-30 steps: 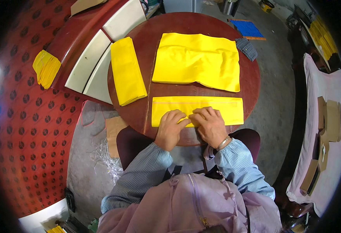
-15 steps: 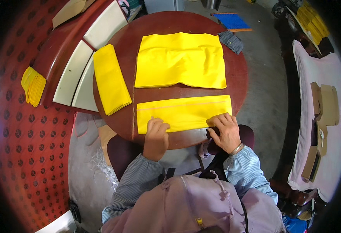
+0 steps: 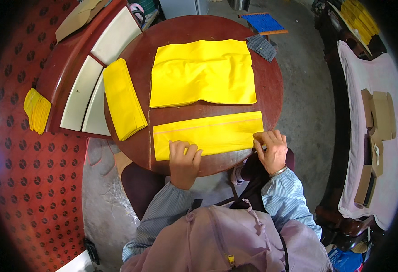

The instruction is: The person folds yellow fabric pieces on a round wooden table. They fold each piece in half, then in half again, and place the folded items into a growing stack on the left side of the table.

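Yellow folded sheet (image 3: 212, 133), flat on round red table (image 3: 269, 90)

Lies close to the near rim, a narrow bare strip short of the yellow stack (image 3: 203, 75). Meets bent, slightly spread fingers of the left hand (image 3: 184, 164) along the near edge, bent fingers of the right hand (image 3: 274, 149) at the near right corner; cannot tell whether pinched.

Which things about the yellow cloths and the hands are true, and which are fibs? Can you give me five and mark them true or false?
1. The table is square. False: it is round.
2. The left hand touches the folded yellow cloth nearest the person. True.
3. The bracelet is on the left wrist. False: it is on the right wrist.
4. A pink line runs along that folded cloth. True.
5. The grey cloth lies at the table's far right edge. True.
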A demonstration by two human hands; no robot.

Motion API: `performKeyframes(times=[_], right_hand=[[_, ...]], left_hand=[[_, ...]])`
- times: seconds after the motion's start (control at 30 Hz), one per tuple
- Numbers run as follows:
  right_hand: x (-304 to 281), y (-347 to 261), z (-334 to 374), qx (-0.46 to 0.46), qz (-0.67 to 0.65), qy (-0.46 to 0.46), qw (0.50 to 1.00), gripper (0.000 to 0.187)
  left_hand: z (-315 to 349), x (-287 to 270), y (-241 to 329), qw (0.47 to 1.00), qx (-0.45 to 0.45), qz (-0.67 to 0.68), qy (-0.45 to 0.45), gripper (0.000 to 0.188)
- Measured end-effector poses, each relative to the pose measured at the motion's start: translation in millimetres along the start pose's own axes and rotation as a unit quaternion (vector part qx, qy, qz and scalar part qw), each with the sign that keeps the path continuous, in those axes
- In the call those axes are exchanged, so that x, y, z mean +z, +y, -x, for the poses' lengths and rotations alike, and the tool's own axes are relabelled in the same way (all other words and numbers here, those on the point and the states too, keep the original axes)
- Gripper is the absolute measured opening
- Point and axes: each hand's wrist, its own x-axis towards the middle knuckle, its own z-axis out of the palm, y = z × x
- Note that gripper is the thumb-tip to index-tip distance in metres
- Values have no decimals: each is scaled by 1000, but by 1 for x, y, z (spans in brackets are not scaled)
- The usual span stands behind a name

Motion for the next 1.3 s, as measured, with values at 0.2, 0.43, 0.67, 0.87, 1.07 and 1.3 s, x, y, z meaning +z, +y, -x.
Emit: performKeyframes(times=[0.2,0.43,0.67,0.87,1.07,1.3], right_hand=[[4,-22,-10,-35,20,6,999,17],[38,-94,-20,-143,-96,-91,981,30],[37,-93,-16,-126,-66,-111,984,22],[38,-95,-14,-123,-67,-102,985,24],[38,-95,-15,-125,-54,-106,985,25],[19,-70,-2,-86,-50,-77,992,21]], left_hand=[[1,4,6,1000,-5,-21,-17,22],[7,-4,3,998,-23,-16,-50,18],[33,-40,-38,998,-57,9,-11,21],[27,-58,-37,998,-52,-23,-16,22],[-27,0,-15,990,-13,88,-110,61],[-24,22,-15,983,-17,-62,-174,88]])
